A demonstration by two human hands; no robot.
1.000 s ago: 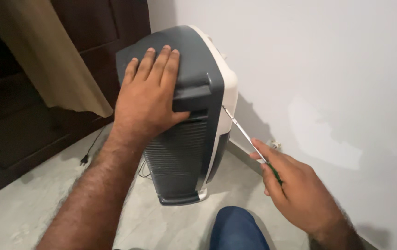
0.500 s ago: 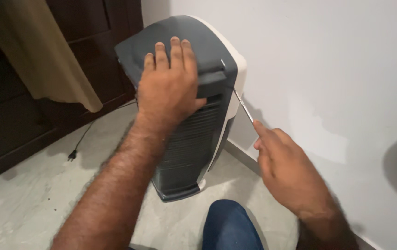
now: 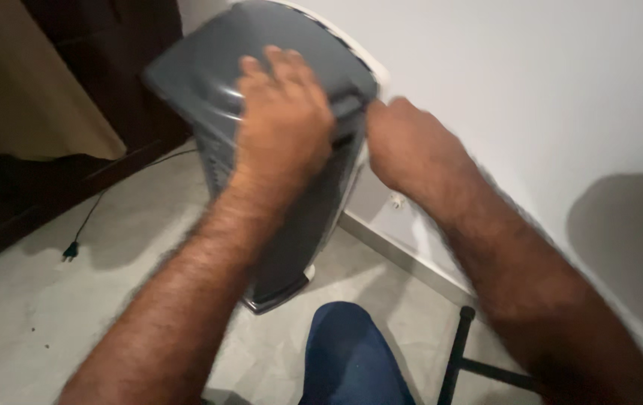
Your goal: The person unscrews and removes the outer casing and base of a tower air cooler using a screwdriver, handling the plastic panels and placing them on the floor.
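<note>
Gripping ribbed grey plastic cooler [image 3: 261,90], seemingly.

White wall [image 3: 531,82], grey tiled floor [image 3: 44,315], dark wooden door [image 3: 104,45], beige curtain [image 3: 29,90]

We have one view only, from a camera on our head. It looks steeply down and forward, close over both forearms, toward the grey cooler [image 3: 261,90] standing at the white wall [image 3: 531,82]. The floor [image 3: 29,322] and our knee [image 3: 347,352] fill the lower frame.
</note>
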